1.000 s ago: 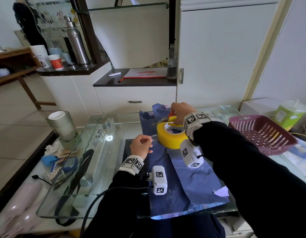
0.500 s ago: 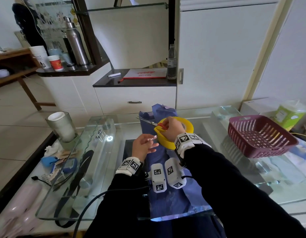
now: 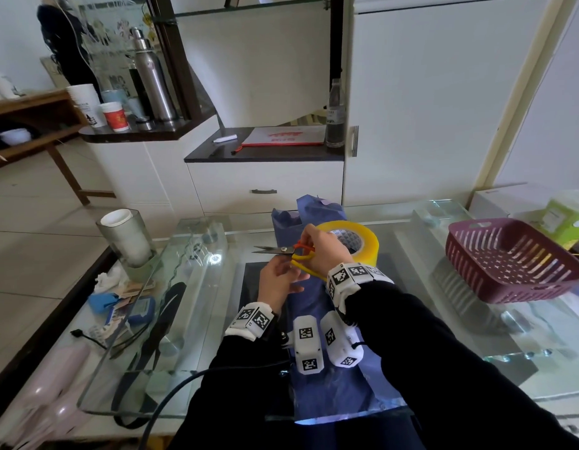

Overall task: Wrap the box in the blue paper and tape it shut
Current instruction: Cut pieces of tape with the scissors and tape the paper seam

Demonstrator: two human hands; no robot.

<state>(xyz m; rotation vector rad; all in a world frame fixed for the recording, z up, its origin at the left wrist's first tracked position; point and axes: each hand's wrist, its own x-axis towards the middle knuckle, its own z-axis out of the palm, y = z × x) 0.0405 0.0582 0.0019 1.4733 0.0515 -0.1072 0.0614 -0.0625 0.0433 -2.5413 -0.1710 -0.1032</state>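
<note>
Glass makes up the table, and at the left of the frame a frosted tumbler stands on it among loose clutter. In the middle the blue paper lies flat beneath both wrists, running from a crumpled far end to the table's near edge. A dark flat rectangle shows at its left side, and whether that is the box cannot be told. The left hand is raised just under the scissors with its fingers partly curled; whether they pinch an end of tape cannot be told. The right hand grips the orange and yellow handles, with the blades pointing left and almost closed. Just behind it sits the yellow tape roll, and a maroon basket stands well apart at the right. The step appears to be cutting a strip of tape. The blades are close to the left fingers, so a hasty snip could nick them. A freed strip could curl onto itself or catch the thin paper and tear it, and with both hands lifted the sheet could slide.
</note>
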